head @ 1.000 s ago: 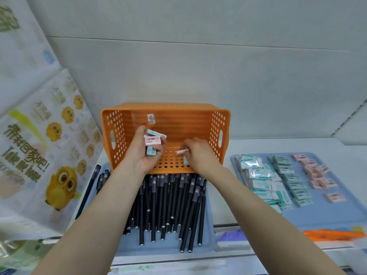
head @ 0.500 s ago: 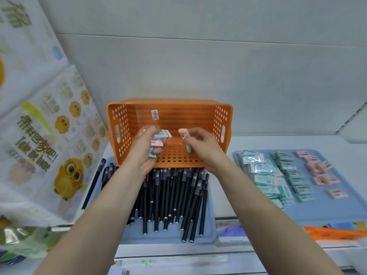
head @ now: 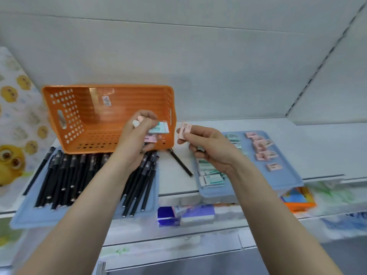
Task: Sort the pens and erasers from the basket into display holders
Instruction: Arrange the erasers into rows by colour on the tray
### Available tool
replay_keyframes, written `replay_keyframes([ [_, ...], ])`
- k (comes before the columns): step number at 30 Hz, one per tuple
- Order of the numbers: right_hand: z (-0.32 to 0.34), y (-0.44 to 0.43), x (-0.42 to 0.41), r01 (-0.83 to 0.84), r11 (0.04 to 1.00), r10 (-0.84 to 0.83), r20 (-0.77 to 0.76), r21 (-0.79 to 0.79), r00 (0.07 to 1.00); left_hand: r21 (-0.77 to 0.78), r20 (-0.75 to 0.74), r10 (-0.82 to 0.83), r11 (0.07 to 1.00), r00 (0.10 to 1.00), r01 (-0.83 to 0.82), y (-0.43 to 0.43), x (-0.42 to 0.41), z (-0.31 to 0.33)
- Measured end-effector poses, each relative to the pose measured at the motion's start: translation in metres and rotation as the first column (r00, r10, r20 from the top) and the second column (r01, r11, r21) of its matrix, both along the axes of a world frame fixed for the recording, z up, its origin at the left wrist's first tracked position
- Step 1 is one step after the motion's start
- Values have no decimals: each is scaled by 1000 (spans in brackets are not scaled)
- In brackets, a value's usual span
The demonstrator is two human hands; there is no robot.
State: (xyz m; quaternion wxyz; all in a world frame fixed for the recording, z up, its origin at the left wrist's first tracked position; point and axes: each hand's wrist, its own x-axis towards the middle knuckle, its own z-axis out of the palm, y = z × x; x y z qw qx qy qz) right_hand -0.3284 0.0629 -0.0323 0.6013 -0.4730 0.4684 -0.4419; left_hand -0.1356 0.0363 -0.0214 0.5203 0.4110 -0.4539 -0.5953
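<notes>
An orange perforated basket (head: 83, 116) lies tipped on its side at the back of the shelf, its opening facing me. My left hand (head: 137, 139) is at the basket's mouth and grips several erasers (head: 158, 130), pink and teal. My right hand (head: 206, 147), just right of the basket, pinches one pink eraser (head: 184, 130) upright between thumb and fingers. Many black pens (head: 65, 175) lie side by side on the left blue tray (head: 23, 219). The right blue tray (head: 288, 179) holds teal erasers (head: 211, 180) in front and pink erasers (head: 262, 149) further right.
One black pen (head: 181, 163) lies loose on the white shelf between the two trays. A printed bag with yellow chicks (head: 12, 159) hangs at the left. Coloured packages (head: 188, 214) show on the shelf below. The shelf back wall is pale grey.
The view has swung right. My right hand carried the pink eraser out of the basket toward the right tray. My left hand shifted to the basket's right side, still holding its erasers.
</notes>
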Motion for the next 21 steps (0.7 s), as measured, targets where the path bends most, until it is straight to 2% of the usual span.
replay_keyframes([
  [4, -4, 15, -73, 151, 988, -152, -77, -15, 985, -12, -28, -51, 999, 998, 51, 15, -57, 2],
  [8, -8, 33, -131, 275, 961, -272, -229, -18, 935, 44, -79, -98, 994, 992, 101, 21, -105, 1],
  [15, -15, 47, -186, 325, 946, -317, -231, -6, 920, 220, -248, -41, 971, 968, 97, 23, -158, -4],
  [18, -13, 51, -207, 378, 925, -378, -218, -45, 900, 247, -261, -14, 966, 965, 81, 26, -171, -8],
  [21, -11, 54, -234, 454, 884, -466, -273, -111, 841, 257, -257, 16, 965, 966, 52, 32, -182, -12],
])
